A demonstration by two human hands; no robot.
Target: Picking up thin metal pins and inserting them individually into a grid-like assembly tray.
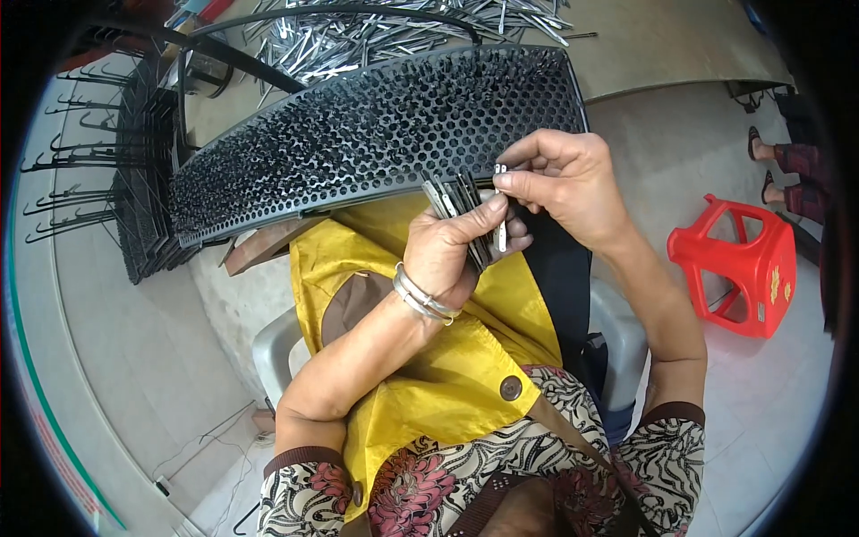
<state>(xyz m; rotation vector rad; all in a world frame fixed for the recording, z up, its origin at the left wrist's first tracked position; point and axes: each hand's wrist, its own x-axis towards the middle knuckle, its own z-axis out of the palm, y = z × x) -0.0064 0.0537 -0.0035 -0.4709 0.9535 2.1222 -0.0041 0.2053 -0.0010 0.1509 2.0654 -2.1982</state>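
Observation:
My left hand point(452, 246) grips a fanned bundle of thin flat metal strips point(458, 199), thumb pressed over them; silver bangles sit on that wrist. My right hand point(564, 174) pinches a single metal strip point(501, 210) between thumb and fingers, holding it upright just right of the bundle. Both hands hover at the near edge of a black perforated panel point(376, 134) whose honeycomb holes hold many inserted strips. A yellow cloth point(447, 376) covers my lap below.
A heap of loose metal strips point(394, 31) lies on the table behind the panel. Stacked black panels with hooks point(134, 179) stand at the left. A red plastic stool point(743, 264) sits on the floor at right, beside another person's sandalled feet point(769, 166).

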